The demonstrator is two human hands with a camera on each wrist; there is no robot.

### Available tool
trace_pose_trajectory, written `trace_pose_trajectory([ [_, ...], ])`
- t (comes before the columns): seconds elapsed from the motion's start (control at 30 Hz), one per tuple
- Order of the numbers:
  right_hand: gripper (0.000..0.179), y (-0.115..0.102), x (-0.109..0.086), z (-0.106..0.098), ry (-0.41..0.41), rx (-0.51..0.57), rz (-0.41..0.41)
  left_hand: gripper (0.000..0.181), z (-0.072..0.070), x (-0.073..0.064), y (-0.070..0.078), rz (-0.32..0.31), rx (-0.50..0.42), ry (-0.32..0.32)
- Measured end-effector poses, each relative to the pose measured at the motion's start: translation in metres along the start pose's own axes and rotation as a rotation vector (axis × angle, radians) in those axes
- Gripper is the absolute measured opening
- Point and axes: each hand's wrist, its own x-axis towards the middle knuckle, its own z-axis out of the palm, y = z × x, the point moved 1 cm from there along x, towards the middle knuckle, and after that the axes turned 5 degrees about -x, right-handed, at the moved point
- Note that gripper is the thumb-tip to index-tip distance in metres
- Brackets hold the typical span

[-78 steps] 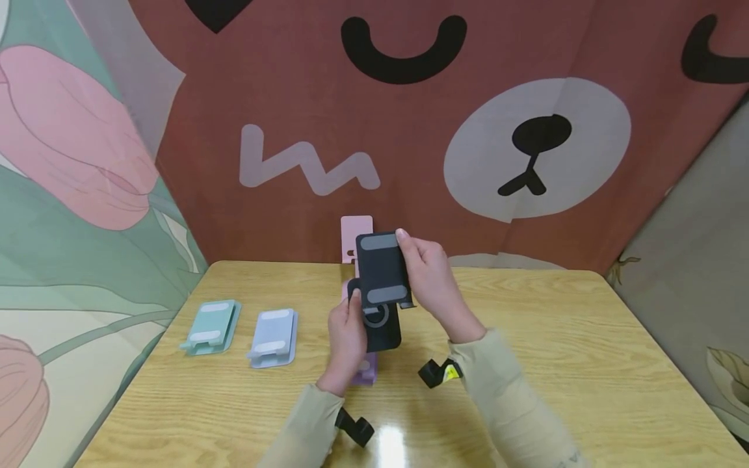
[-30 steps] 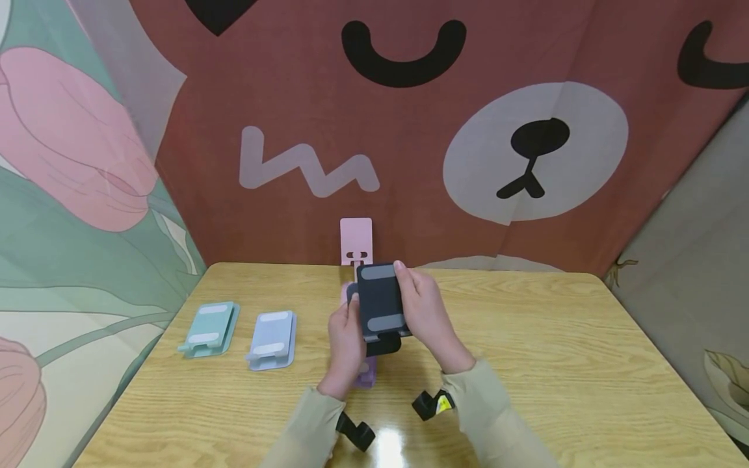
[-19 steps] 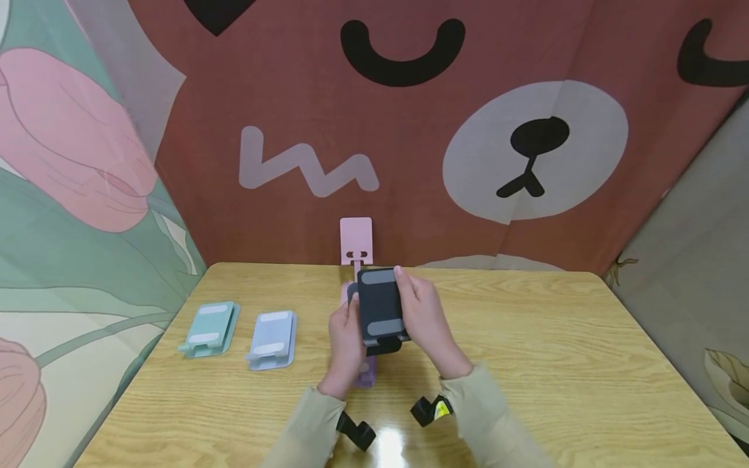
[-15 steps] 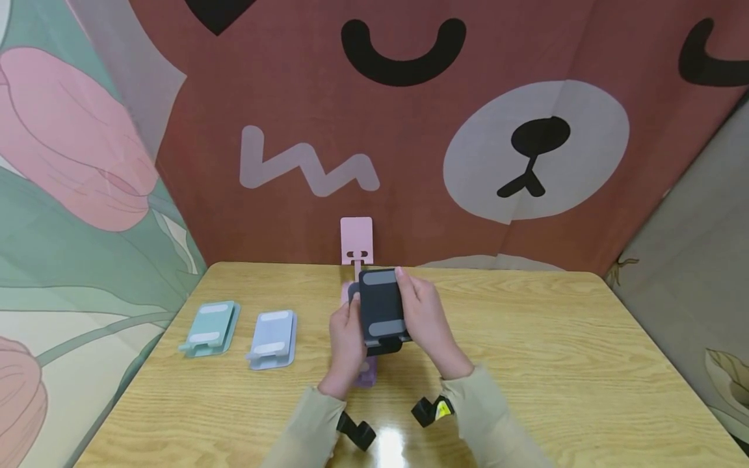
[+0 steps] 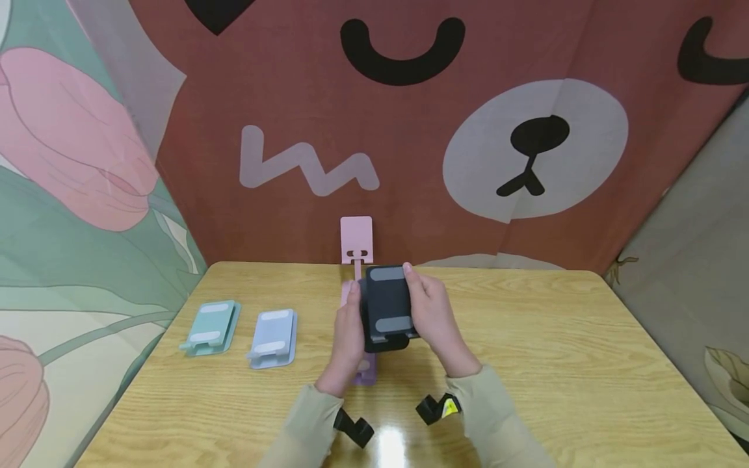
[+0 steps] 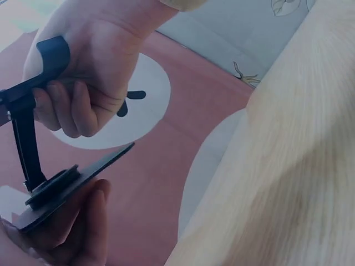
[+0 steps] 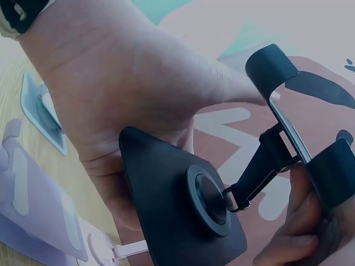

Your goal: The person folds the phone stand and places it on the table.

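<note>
Both hands hold a black folding phone stand [image 5: 388,300] above the table. My left hand [image 5: 349,328] grips its base plate [image 7: 161,205], thumb along the left edge. My right hand [image 5: 434,318] pinches the upper plate by its right edge, thumb near the top corner. Two grey pads show on the upper plate in the head view. In the left wrist view, a hinged arm [image 6: 26,147] joins the round pivot on the base [image 6: 72,188] to the upper plate, which stands apart from the base. The fingers behind the upper plate are hidden in the head view.
A pink stand [image 5: 356,239] stands unfolded at the table's back edge. A purple stand [image 5: 367,369] is partly hidden behind the hands. Teal [image 5: 210,327] and light blue [image 5: 274,338] folded stands lie left on the wooden table [image 5: 556,364].
Over the earlier frames my right hand lowers the upper plate over the base, covering its ring. Most recently both hands and the stand shift slightly right.
</note>
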Motion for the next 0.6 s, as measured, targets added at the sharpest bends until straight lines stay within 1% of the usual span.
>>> trace_pose_trajectory([
  [0.13, 0.056, -0.0005, -0.0004, 0.0001, 0.001, 0.026, 0.01, 0.064, -0.0004, -0.0008, 0.003, 0.012, -0.01, -0.06],
  [0.2, 0.056, -0.0001, -0.0003, 0.0008, -0.003, 0.031, 0.012, 0.063, -0.0004, -0.0009, 0.003, -0.008, -0.011, -0.078],
  [0.33, 0.058, -0.0011, -0.0007, 0.0023, -0.006, 0.035, 0.013, 0.063, -0.0002, -0.0016, 0.0021, -0.081, -0.039, -0.09],
  [0.4, 0.06, -0.0019, -0.0006, 0.0025, -0.005, 0.029, 0.006, 0.063, -0.0001, -0.0021, 0.002, -0.103, -0.065, -0.095],
  [0.5, 0.057, -0.0025, 0.0001, 0.0015, 0.004, 0.012, -0.001, 0.062, -0.0008, -0.0026, 0.0021, -0.117, -0.099, -0.104],
  [0.6, 0.049, 0.0002, 0.0013, 0.0003, 0.017, -0.004, 0.001, 0.061, -0.0023, -0.0025, 0.0018, -0.119, -0.121, -0.116],
])
